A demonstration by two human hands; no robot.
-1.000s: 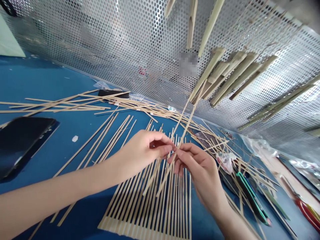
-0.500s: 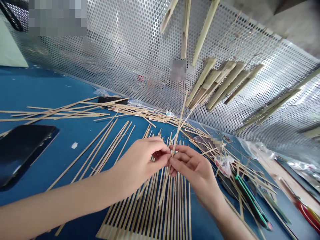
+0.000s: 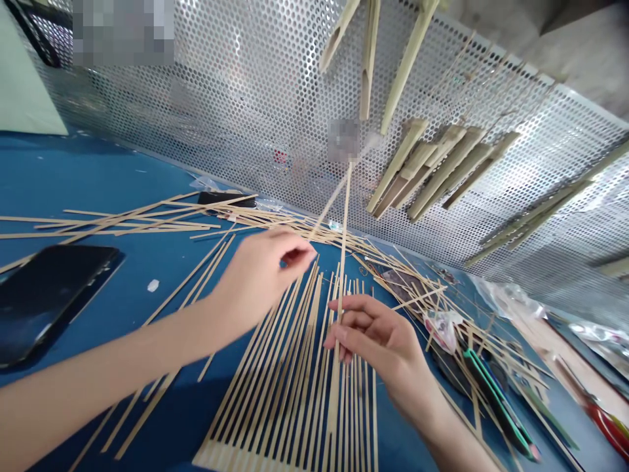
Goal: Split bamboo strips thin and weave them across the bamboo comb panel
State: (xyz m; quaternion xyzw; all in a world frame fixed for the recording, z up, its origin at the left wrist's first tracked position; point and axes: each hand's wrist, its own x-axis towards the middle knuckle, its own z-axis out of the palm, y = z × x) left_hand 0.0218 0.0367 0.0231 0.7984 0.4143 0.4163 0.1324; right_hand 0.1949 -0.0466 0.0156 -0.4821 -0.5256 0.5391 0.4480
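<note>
My right hand (image 3: 371, 334) pinches a narrow bamboo strip (image 3: 344, 242) that stands nearly upright, its lower end over a row of strips. Up and to the left, my left hand (image 3: 272, 265) is closed in a pinch. A second thin bamboo strip (image 3: 328, 211), blurred, rises from its fingertips toward the upper right. Beneath both hands lies a comb-like row of bamboo strips (image 3: 275, 393), joined in a band at the near edge. Their far ends fan out, partly hidden by my hands.
Loose strips (image 3: 162, 228) lie at the left and along the back by a perforated metal panel (image 3: 221, 131). A black phone (image 3: 54, 295) rests at left. Right of my hands are a green-edged cutter (image 3: 498, 400) and red-handled scissors (image 3: 607, 423). Split bamboo pieces (image 3: 437, 170) are on the panel.
My hands were together at the strips; now my left hand has moved away up and left with the thin strip. My right hand stays nearly in place, its strip more upright.
</note>
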